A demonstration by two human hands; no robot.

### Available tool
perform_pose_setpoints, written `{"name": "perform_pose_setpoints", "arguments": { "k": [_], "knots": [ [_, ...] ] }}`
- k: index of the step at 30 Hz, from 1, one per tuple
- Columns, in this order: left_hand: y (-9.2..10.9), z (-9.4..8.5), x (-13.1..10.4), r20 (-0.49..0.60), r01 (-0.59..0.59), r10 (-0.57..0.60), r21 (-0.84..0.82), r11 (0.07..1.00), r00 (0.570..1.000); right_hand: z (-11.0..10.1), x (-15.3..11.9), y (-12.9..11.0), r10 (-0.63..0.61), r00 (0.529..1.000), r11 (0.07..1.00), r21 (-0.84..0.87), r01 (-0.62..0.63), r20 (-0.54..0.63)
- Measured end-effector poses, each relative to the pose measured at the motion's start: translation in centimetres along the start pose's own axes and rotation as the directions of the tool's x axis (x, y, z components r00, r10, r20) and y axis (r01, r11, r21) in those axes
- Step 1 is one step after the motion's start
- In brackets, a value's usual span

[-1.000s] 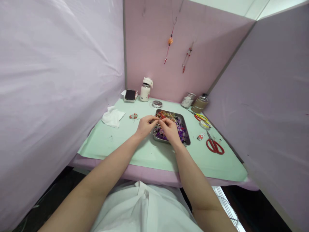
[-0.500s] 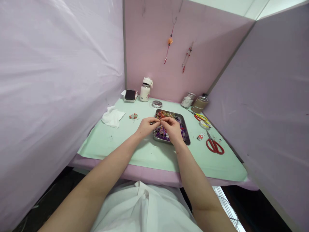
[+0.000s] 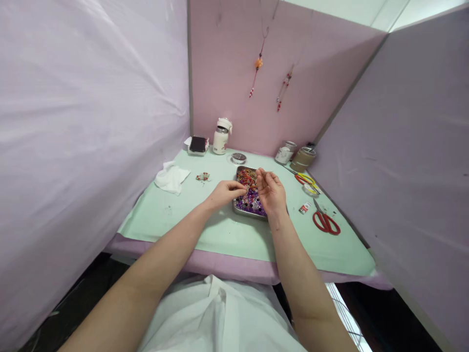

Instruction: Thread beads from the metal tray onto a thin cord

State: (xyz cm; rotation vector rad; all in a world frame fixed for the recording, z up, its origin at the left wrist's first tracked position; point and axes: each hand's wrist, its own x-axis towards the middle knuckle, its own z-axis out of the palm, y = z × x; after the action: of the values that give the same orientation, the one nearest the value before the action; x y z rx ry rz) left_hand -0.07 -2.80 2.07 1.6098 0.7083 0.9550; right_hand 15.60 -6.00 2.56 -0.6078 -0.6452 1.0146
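Over the metal tray (image 3: pixel 246 213) my left hand (image 3: pixel 227 192) is closed, thumb and forefinger pinched together. What they pinch is too small to make out. My right hand (image 3: pixel 271 190) is turned palm up above the tray's right part, its fingers curled and its fingertips together. Whether a fine thread runs between the hands I cannot tell. Purple, clear and dark beads (image 3: pixel 252 203) fill the front of the tray. Behind them lies a tangle of red and gold cords (image 3: pixel 246 178). The right hand hides the tray's right side.
Red scissors (image 3: pixel 326 221), a small packet (image 3: pixel 304 208) and yellow-handled pliers (image 3: pixel 307 179) lie to the right. A small beaded bunch (image 3: pixel 202 176) and a white cloth (image 3: pixel 171 177) are at left. Behind stand a white bottle (image 3: pixel 220 139), a round container (image 3: pixel 238 158) and jars (image 3: pixel 303 159).
My hands, which met at the fingertips over the tray, have parted. The right hand moved right and turned palm up; the left stayed nearly in place, still pinched.
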Motion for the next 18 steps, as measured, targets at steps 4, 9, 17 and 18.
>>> {"name": "perform_pose_setpoints", "arguments": {
  "k": [4,9,17,18],
  "knots": [
    [0.2,-0.1,0.0,0.017,0.001,-0.001,-0.014,1.000,1.000,-0.2,0.1,0.3,-0.037,0.999,0.999,-0.001,0.037,-0.030],
    [0.0,-0.4,0.2,0.016,-0.211,0.211,0.012,0.977,0.977,-0.8,0.4,1.1,0.139,0.990,0.984,-0.111,-0.141,-0.023],
    [-0.2,-0.2,0.0,0.072,-0.135,0.140,-0.070,0.988,0.988,-0.4,-0.4,1.2,0.308,0.951,0.911,-0.302,-0.282,0.042],
    [-0.3,-0.2,0.1,0.049,-0.116,0.119,-0.052,0.992,0.992,-0.5,-0.4,1.3,0.271,0.962,0.908,-0.337,-0.248,0.022]
  ]
}}
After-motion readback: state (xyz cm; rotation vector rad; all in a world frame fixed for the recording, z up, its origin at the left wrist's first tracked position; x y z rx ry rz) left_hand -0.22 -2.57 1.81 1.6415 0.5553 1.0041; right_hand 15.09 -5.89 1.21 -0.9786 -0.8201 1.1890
